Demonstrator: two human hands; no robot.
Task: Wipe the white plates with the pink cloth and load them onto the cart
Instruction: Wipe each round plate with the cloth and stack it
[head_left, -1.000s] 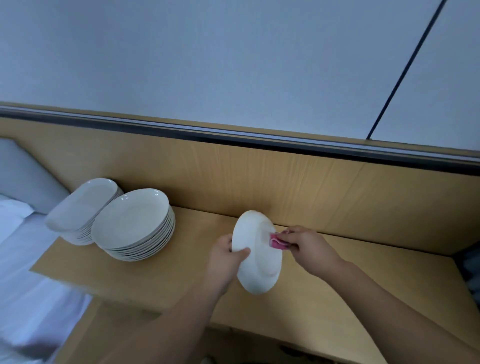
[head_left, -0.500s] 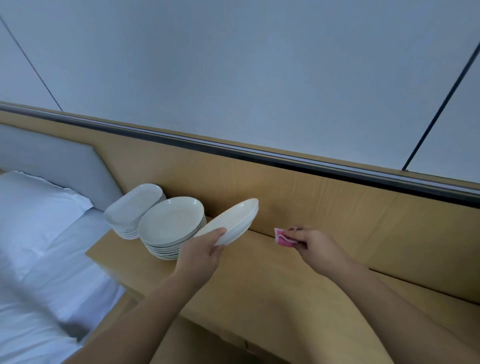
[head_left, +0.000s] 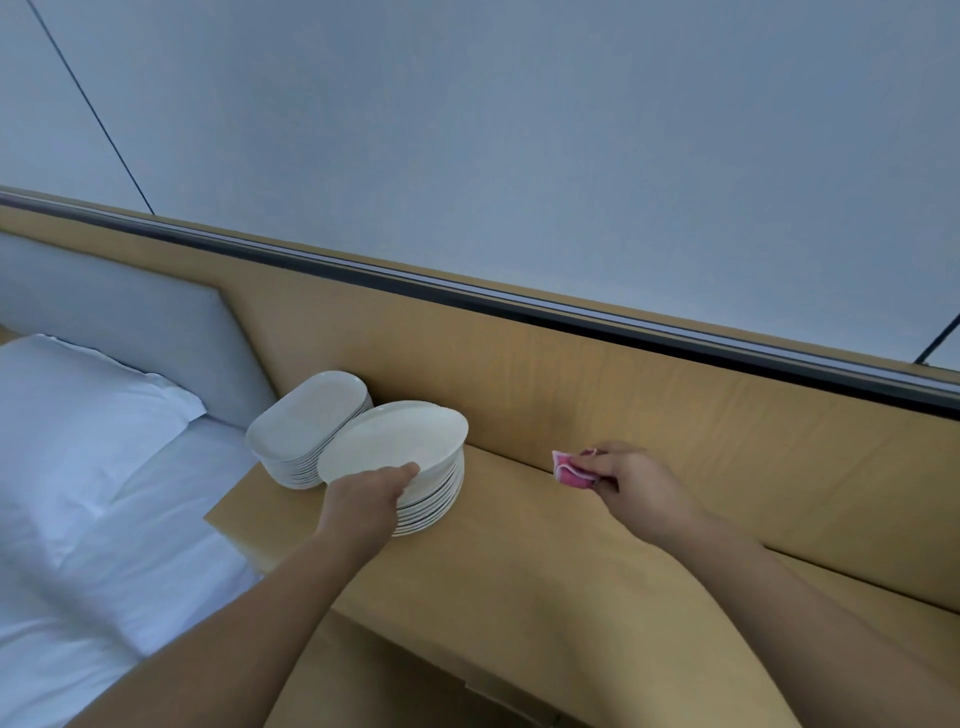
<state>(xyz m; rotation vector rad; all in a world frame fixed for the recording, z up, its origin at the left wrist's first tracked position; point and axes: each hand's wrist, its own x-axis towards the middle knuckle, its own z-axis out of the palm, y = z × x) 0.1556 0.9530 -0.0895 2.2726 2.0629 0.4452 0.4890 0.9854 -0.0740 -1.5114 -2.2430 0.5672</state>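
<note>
My left hand (head_left: 363, 499) grips the near rim of a round white plate (head_left: 395, 441), which lies on top of a stack of round white plates (head_left: 436, 499) at the left end of the wooden shelf (head_left: 519, 561). Just behind that pile stands a second stack, of oblong white plates (head_left: 306, 426). Off to the right, above the shelf, my right hand (head_left: 639, 483) pinches a small folded pink cloth (head_left: 571, 467). No cart is in view.
A wooden back panel (head_left: 623, 415) with a dark rail on top runs behind the shelf. A bed with a white pillow (head_left: 78, 415) and sheet lies at the left, against a grey headboard (head_left: 130, 322).
My left hand carried the plate away from the cloth, leftward, and brought it down flat onto the round stack. My right hand kept the pink cloth and stayed at the right.
</note>
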